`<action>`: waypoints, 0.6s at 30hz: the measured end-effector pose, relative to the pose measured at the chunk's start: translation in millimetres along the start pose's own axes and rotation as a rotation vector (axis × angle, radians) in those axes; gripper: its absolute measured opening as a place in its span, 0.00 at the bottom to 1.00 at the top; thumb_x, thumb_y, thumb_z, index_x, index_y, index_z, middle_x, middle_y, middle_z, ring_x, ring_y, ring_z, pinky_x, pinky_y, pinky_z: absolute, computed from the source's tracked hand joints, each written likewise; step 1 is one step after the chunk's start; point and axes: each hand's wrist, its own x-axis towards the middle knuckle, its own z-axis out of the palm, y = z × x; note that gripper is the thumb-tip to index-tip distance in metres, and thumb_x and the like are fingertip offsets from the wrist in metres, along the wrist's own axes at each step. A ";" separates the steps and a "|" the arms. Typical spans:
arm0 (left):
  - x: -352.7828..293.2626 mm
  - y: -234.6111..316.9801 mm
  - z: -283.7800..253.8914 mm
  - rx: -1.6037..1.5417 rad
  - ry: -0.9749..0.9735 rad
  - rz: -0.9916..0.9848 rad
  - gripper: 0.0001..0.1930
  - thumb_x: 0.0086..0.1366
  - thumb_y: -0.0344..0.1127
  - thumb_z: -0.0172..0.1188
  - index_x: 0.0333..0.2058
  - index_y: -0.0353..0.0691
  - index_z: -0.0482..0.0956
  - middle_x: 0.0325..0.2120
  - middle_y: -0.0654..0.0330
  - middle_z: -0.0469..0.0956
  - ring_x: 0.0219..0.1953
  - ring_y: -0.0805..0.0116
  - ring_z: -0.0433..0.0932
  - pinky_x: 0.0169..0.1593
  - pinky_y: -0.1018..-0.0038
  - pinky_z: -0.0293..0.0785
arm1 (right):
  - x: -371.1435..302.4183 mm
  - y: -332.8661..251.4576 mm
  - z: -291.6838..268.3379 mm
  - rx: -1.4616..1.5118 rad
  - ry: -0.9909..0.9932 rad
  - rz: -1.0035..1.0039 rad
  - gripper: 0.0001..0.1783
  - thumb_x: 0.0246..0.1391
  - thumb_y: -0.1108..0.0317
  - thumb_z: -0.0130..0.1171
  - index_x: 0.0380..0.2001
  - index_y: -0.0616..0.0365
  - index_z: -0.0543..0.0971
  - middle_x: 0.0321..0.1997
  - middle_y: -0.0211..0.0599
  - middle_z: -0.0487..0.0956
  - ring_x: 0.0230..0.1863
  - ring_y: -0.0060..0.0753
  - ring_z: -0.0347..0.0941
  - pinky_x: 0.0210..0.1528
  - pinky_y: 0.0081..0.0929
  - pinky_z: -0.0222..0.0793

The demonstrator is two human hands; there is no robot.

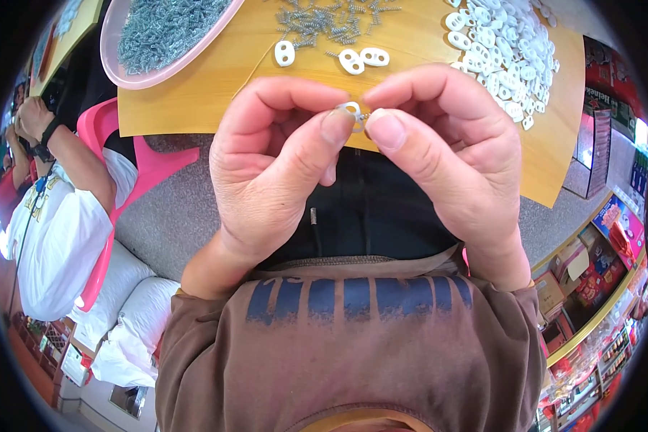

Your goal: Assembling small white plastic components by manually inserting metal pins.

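Observation:
Just past the table's near edge, both my hands meet fingertip to fingertip. Between thumb and forefinger, my left hand point(266, 162) grips a small white two-holed plastic piece point(352, 109), partly covered by the thumb. My right hand point(453, 155) is pinched closed beside it, with the tip of a small metal spring point(366, 117) showing at its thumb; the rest of the spring is hidden. Beyond my fingers lie three more pieces: a white two-holed piece point(284, 53) at left, and two close together point(351, 62) at right.
A heap of loose springs point(324, 21) lies on the wooden table point(194, 108) at the far side. A pink basin point(108, 57) full of springs stands at far left, a pile of white pieces point(504, 54) at right. Another person point(65, 216) sits by a pink chair point(162, 162).

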 end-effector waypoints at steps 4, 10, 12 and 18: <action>-0.5 -1.2 -1.9 0.011 -0.011 -0.007 0.08 0.55 0.25 0.55 0.34 0.33 0.70 0.24 0.63 0.72 0.18 0.84 0.65 0.21 0.90 0.61 | 0.0 0.5 0.7 -0.126 0.004 0.013 0.07 0.48 0.74 0.54 0.32 0.65 0.72 0.28 0.29 0.73 0.30 0.14 0.67 0.33 0.10 0.63; 0.8 -1.1 -2.4 -0.006 -0.014 0.004 0.07 0.55 0.25 0.55 0.34 0.33 0.70 0.24 0.64 0.72 0.18 0.85 0.65 0.21 0.90 0.61 | -0.6 3.1 3.7 -0.177 0.040 0.009 0.07 0.49 0.73 0.55 0.30 0.65 0.72 0.26 0.28 0.73 0.27 0.13 0.66 0.29 0.09 0.63; 0.7 -0.6 -2.2 0.013 -0.019 0.015 0.07 0.55 0.25 0.55 0.34 0.33 0.70 0.23 0.64 0.72 0.18 0.85 0.65 0.21 0.90 0.61 | -0.9 3.4 3.8 -0.132 0.043 0.009 0.07 0.49 0.73 0.55 0.30 0.65 0.73 0.26 0.28 0.73 0.26 0.13 0.66 0.29 0.09 0.63; -1.6 -1.0 -1.3 0.139 -0.012 0.064 0.07 0.55 0.25 0.55 0.34 0.32 0.70 0.22 0.65 0.71 0.18 0.85 0.65 0.21 0.91 0.61 | 0.8 5.8 1.7 -0.177 0.026 0.046 0.08 0.50 0.70 0.54 0.29 0.64 0.73 0.23 0.28 0.72 0.23 0.14 0.65 0.26 0.10 0.61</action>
